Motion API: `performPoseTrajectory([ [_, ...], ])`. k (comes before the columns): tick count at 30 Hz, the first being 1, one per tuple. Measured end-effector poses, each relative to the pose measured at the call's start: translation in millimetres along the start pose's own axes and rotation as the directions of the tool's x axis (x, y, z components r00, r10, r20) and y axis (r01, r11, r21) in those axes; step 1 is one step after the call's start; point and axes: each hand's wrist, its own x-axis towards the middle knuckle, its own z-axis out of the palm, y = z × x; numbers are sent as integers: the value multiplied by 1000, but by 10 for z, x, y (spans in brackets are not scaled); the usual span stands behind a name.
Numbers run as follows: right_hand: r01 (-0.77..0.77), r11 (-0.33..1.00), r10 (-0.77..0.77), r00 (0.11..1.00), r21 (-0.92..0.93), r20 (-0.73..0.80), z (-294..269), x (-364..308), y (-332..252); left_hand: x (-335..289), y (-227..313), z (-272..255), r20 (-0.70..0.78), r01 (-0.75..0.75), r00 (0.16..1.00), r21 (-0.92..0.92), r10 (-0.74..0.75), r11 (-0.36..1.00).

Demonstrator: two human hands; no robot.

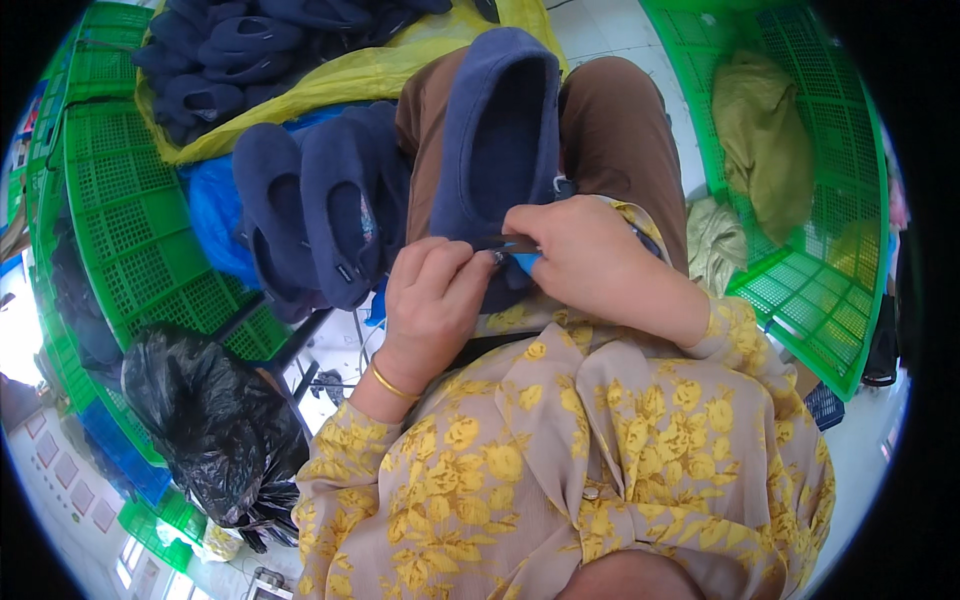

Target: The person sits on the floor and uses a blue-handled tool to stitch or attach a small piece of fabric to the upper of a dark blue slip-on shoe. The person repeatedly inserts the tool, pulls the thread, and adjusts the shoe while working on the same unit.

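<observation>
A navy fabric slipper (452, 165) lies on my lap, its toe pointing away and its opening upward. My left hand (430, 305) is closed, thumb and fingers pinching at the slipper's heel edge. My right hand (592, 250) is closed on a dark narrow tool (508, 243) that reaches across the heel toward my left fingertips; its exact kind is hard to make out. A bit of bright blue shows under my right fingers. Left of my knee, several more navy slippers (335, 215) stand side by side, one with a patterned insole.
At the far left, a yellow sack (385, 70) holds a heap of navy slippers. Green plastic crates (125, 215) stand on the left, with a black plastic bag (205, 430) nearer me. On the right, a green crate (700, 95) contains an olive cloth (765, 140).
</observation>
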Motion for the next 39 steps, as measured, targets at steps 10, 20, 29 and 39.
performPoseTrajectory([
  [10,130,987,-127,991,97,-41,11,-40,179,-84,25,-6,-40,63,997,-68,-66,996],
  [20,195,977,-201,977,-86,-76,239,43,179,-136,-7,121,-127,63,989,-92,-74,994],
  [29,311,930,-312,950,-194,27,161,116,90,-174,80,60,-98,102,990,-40,-106,994],
  [39,477,873,-404,823,101,-399,156,225,53,-134,53,57,-142,70,987,-69,-79,995],
])
